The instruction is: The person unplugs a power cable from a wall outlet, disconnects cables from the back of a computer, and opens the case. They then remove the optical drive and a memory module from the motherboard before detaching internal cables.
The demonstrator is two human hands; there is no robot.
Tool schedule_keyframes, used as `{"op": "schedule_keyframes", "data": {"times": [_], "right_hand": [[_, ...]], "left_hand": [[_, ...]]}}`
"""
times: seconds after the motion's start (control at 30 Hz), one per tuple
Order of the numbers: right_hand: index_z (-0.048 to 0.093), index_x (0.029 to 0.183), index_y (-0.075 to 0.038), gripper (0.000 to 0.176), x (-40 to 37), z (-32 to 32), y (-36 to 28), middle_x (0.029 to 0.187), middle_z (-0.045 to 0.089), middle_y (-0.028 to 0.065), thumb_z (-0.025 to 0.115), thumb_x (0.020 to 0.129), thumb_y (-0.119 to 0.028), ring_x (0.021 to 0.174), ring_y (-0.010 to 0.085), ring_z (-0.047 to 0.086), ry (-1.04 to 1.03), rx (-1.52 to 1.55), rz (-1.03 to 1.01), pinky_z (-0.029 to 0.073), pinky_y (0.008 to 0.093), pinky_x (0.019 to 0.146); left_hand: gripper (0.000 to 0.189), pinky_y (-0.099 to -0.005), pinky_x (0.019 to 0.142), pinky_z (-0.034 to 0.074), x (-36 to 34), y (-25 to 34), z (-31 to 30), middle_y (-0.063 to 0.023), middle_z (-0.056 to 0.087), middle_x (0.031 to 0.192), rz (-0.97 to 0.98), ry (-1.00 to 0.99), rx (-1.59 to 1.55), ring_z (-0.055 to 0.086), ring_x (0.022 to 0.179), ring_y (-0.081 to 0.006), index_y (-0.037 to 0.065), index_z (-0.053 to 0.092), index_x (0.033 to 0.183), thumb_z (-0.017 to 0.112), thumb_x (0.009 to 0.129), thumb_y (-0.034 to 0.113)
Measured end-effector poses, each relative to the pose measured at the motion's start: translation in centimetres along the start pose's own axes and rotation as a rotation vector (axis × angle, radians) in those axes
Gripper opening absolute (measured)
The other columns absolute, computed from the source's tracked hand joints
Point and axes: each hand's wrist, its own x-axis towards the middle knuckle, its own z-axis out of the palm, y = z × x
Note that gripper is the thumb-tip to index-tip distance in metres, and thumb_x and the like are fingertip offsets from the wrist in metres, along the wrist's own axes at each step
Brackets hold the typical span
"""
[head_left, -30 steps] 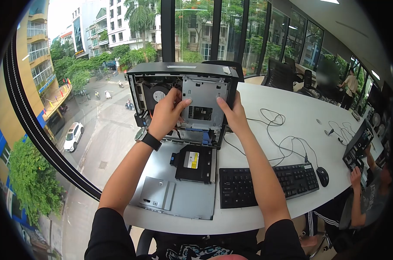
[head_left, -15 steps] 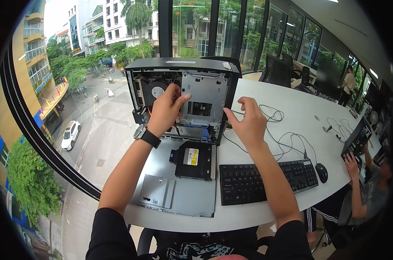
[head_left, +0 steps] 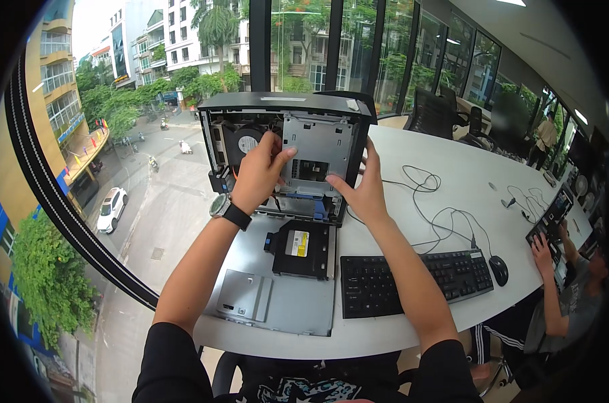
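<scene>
A black desktop computer case stands upright on the table with its inside facing me. My left hand is at the left edge of the grey metal drive bracket, its fingers curled in beside the fan and its thumb against the bracket; the fingertips are partly hidden. At the right side of the case, my right hand has its fingers around the outer edge and its thumb on the front of the bracket. In front of the case, an optical drive lies on the detached metal side panel.
On the white table are a black keyboard, a mouse and tangled cables. At the right, another person's hand touches a second computer. A window and its dark frame border the left side.
My right hand has moved left from beside the case onto its right edge, the thumb now touching the bracket. The left hand stays at the bracket's left edge.
</scene>
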Motion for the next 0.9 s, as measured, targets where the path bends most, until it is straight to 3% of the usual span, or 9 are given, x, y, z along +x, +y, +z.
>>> {"op": "schedule_keyframes", "data": {"times": [0.07,0.1,0.17,0.4,0.47,0.67,0.9], "right_hand": [[0.03,0.151,-0.001,0.099,-0.4,0.0,-0.7,0.153,0.035,0.0266,0.09,0.078,-0.031,0.137,0.0442,0.046,0.18,-0.345,-0.257,0.047,0.0492,0.108],[0.03,0.151,-0.001,0.099,-0.4,0.1,-0.6,0.153,0.035,0.0266,0.09,0.078,-0.031,0.137,0.0442,0.046,0.183,-0.345,-0.256,0.047,0.0492,0.108],[0.034,0.146,-0.001,0.092,-0.3,0.4,-0.6,0.152,0.035,0.0266,0.09,0.078,-0.028,0.139,0.0459,0.042,0.279,-0.432,-0.454,0.048,0.0499,0.107],[0.038,0.14,-0.003,0.084,-0.7,0.9,-1.1,0.153,0.035,0.0265,0.09,0.078,-0.027,0.14,0.045,0.042,0.32,-0.324,-0.3,0.047,0.0495,0.108],[0.044,0.132,-0.005,0.072,-0.9,0.6,-0.7,0.154,0.034,0.0265,0.089,0.079,-0.027,0.14,0.0443,0.042,0.31,-0.428,-0.42,0.047,0.0493,0.107],[0.058,0.109,-0.005,0.044,-1.4,0.2,-1.5,0.151,0.041,0.0245,0.086,0.082,-0.024,0.138,0.0427,0.046,0.27,-0.442,-0.356,0.046,0.0487,0.105],[0.057,0.105,-0.004,0.037,-1.3,0.7,-1.7,0.146,0.047,0.0239,0.085,0.082,-0.015,0.133,0.0411,0.052,0.217,-0.437,-0.344,0.047,0.0459,0.105]], "left_hand": [[0.032,-0.027,0.049,0.055,0.0,-0.4,0.0,-0.0076,0.062,0.084,-0.017,0.006,-0.018,0.062,0.064,-0.0128,-0.001,0.054,0.109,0.066,0.102,0.028],[0.032,-0.027,0.049,0.055,-0.1,-0.4,0.1,-0.0076,0.062,0.084,-0.016,0.004,-0.017,0.062,0.064,-0.0128,-0.001,0.054,0.109,0.066,0.102,0.028],[0.032,-0.0271,0.049,0.055,-0.2,-0.4,0.2,-0.0077,0.062,0.085,-0.003,0.026,-0.038,0.063,0.065,-0.0126,-0.001,0.054,0.109,0.066,0.102,0.028],[0.031,-0.029,0.047,0.055,-0.2,-1.0,0.7,-0.0096,0.062,0.083,0.013,0.05,-0.103,0.063,0.064,-0.0144,-0.002,0.053,0.106,0.066,0.102,0.025],[0.03,-0.0283,0.047,0.055,-0.3,-1.2,0.9,-0.0087,0.061,0.083,0.001,0.035,-0.15,0.062,0.065,-0.0135,-0.002,0.053,0.106,0.066,0.102,0.024],[0.028,-0.0248,0.046,0.052,-0.3,-1.8,0.9,-0.0047,0.06,0.083,0.011,0.027,-0.178,0.059,0.063,-0.0089,0.0,0.053,0.109,0.066,0.103,0.024],[0.03,-0.0303,0.046,0.052,0.2,-0.6,0.4,-0.0085,0.064,0.076,-0.007,0.068,-0.09,0.062,0.059,-0.0141,-0.002,0.059,0.103,0.069,0.1,0.026]]}}
